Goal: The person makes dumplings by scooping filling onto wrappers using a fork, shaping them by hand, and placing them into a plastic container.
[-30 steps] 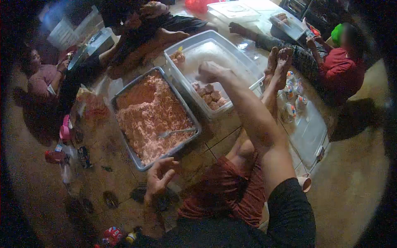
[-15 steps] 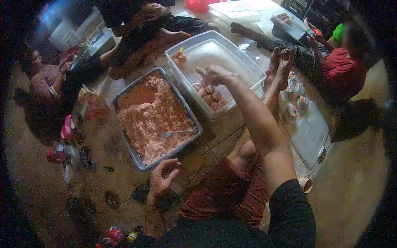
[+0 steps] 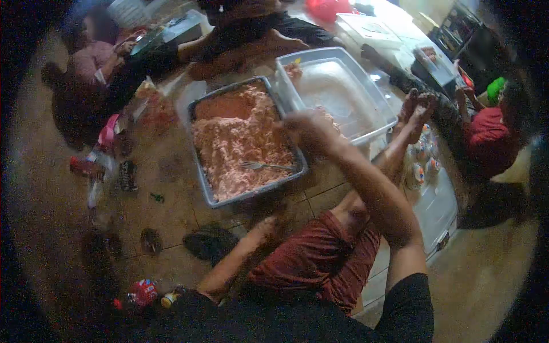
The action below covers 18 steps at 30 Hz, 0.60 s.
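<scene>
A grey tray (image 3: 200,180) of pinkish ground meat (image 3: 240,143) lies on the floor before me, with a fork (image 3: 267,166) resting on the meat. Beside it stands a clear plastic bin (image 3: 374,130). Meatballs (image 3: 330,119) in its near corner are mostly hidden behind my right hand (image 3: 311,130). That hand is over the gap between bin and tray, its fingers smeared by motion. Below the tray, near my knee, is my left hand (image 3: 266,227), also blurred. Whether either hand holds anything does not show.
Other people sit around on the tiled floor, one in a red shirt (image 3: 489,134) at the right. A clear lid (image 3: 432,200) and several small containers (image 3: 420,171) lie right of my legs. Bottles (image 3: 143,292) and wrappers (image 3: 128,174) are at the left.
My right hand has moved from above the meatballs in the bin leftward to the tray's edge. My left hand has dropped away from the tray toward my knee. The view has shifted.
</scene>
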Available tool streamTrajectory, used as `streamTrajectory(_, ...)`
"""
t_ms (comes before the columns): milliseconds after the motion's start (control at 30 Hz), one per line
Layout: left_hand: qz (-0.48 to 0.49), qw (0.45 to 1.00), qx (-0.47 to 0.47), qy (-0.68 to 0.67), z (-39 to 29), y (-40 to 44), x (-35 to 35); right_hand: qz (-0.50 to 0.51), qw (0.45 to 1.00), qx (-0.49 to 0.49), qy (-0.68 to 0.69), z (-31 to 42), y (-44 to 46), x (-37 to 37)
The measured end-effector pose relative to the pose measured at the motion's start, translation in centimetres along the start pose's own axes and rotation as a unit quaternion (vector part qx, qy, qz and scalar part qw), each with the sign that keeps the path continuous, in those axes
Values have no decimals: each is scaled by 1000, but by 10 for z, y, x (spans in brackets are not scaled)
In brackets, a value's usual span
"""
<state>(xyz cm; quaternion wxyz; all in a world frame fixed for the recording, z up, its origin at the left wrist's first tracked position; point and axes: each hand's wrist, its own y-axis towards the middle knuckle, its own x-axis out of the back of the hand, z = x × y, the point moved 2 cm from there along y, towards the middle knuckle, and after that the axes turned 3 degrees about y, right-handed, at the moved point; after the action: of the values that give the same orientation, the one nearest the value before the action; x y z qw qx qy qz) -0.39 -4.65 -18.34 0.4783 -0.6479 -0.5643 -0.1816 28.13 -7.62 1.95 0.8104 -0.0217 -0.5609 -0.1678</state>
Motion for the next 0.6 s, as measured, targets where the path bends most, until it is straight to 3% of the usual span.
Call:
streamTrajectory(67,-66,986,-57,-142,6,3,-19,57,998,17,27,22,-4,-36)
streamTrajectory(100,-70,958,-77,-266,12,7,-29,-23,998,50,38,21,-12,-61)
streamTrajectory(167,-13,830,-86,-551,22,8,-44,-104,990,85,50,2,-9,-114)
streamTrajectory(200,51,698,-69,-711,27,10,-53,-2,999,38,30,-7,-3,-135)
streamTrajectory(267,171,350,19,-921,36,6,-75,99,995,-8,9,-4,2,-143)
streamTrajectory(300,201,243,48,-948,37,3,-81,136,990,-24,-10,3,2,-139)
streamTrajectory(333,217,186,65,-956,39,2,-86,172,984,-39,-31,9,2,-135)
streamTrajectory(367,222,164,73,-958,41,2,-92,173,984,-38,-33,8,-1,-139)
streamTrajectory(400,215,178,79,-957,41,-2,-93,124,991,1,-52,4,-4,-150)
streamTrajectory(467,84,611,-28,-786,22,-18,-60,76,994,41,-71,3,-2,-148)
streamTrajectory(500,-106,877,-87,-460,2,-32,-12,110,993,25,-37,7,4,-134)
streamTrajectory(533,-182,941,-119,-258,-2,-33,1,146,989,10,-4,10,7,-128)
streamTrajectory(567,-273,954,-118,-44,-6,-34,13,59,988,-11,145,1,-7,-125)
streamTrajectory(600,-236,965,-76,-82,10,-26,1,31,993,4,113,9,-7,-103)
